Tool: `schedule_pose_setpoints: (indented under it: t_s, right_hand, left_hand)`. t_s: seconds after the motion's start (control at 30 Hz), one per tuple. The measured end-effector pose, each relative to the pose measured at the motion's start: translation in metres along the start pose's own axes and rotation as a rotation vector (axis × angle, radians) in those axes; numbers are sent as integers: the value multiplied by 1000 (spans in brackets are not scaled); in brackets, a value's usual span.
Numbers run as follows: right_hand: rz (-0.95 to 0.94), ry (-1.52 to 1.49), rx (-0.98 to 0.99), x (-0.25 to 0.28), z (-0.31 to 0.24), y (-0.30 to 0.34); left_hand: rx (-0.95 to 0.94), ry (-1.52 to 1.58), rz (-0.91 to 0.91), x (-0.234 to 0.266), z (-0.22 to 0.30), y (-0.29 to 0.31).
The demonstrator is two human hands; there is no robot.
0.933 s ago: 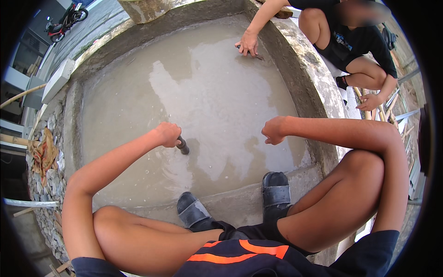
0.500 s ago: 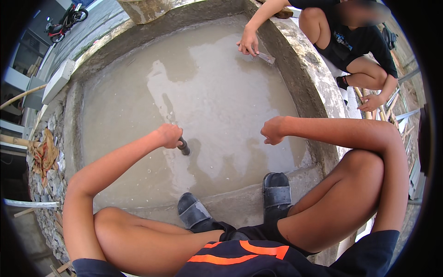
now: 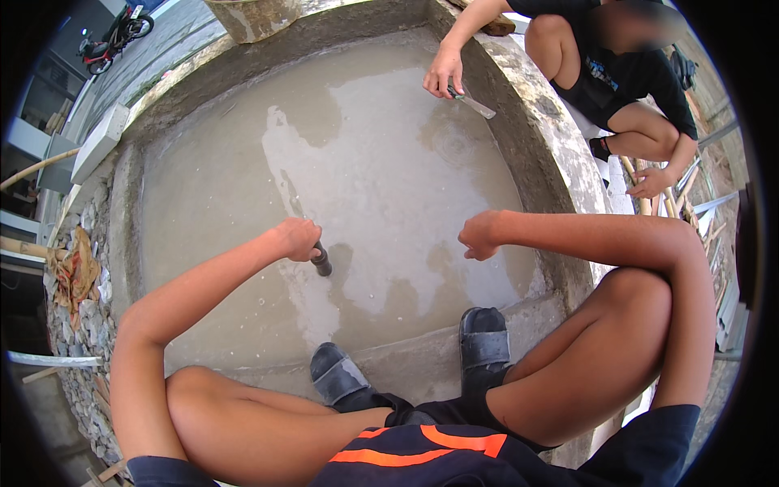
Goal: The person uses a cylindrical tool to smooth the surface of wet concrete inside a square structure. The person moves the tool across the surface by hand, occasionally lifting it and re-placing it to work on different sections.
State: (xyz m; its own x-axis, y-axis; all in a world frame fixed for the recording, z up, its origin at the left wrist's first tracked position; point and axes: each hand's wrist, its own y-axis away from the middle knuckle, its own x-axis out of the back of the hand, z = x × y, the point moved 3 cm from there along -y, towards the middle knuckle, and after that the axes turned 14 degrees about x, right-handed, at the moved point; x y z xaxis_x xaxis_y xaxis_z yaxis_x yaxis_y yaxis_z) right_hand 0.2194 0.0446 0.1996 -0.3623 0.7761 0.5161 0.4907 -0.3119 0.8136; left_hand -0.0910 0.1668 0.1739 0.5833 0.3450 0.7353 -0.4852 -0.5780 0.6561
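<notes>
Grey, cloudy liquid (image 3: 219,219) lies in a shallow rectangular concrete basin (image 3: 531,174) in front of me. Over its middle, my left hand (image 3: 299,239) is closed round a dark cylindrical handle (image 3: 323,261). The handle's blunt end points back toward my feet, and whatever is at its other end is hidden by the hand. To the right, my right hand (image 3: 482,235) hangs above the liquid with its fingers curled in, and no tool shows in it. My right forearm passes above my bent knee.
A co-worker (image 3: 617,89) squats on the right rim, one hand holding a small flat-bladed tool (image 3: 477,106) over the liquid. My feet, in dark slide sandals (image 3: 341,373), rest on the near ledge. A bucket (image 3: 253,20) stands on the far rim. A motorbike (image 3: 114,39) is parked beyond.
The co-worker's hand has lifted the flat-bladed tool slightly and turned it, and ripples now show on the liquid below. My two hands have hardly moved.
</notes>
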Motion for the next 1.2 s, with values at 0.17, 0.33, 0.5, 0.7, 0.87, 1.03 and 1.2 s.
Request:
schedule_pose_setpoints:
  t_s: [0.17,0.33,0.5,0.7,0.87,1.03,1.2]
  right_hand:
    - [-13,-1,-18,0,1,0]
    - [-20,1,-10,-3,3,-3]
    - [-13,25,14,5,-3,-10]
    - [6,35,25,7,-7,-11]
    - [4,34,15,1,0,-5]
    - [-5,49,6,8,4,-19]
    - [5,99,7,-6,15,-17]
  left_hand:
    - [15,31,-15,0,-2,-1]
    - [37,11,-5,5,0,1]
    - [35,-42,4,-1,-3,7]
    - [79,-143,-62,2,-1,15]
    - [107,-124,-71,2,4,10]
    - [100,-99,-61,-13,-10,10]
    - [53,-88,-4,-5,-10,5]
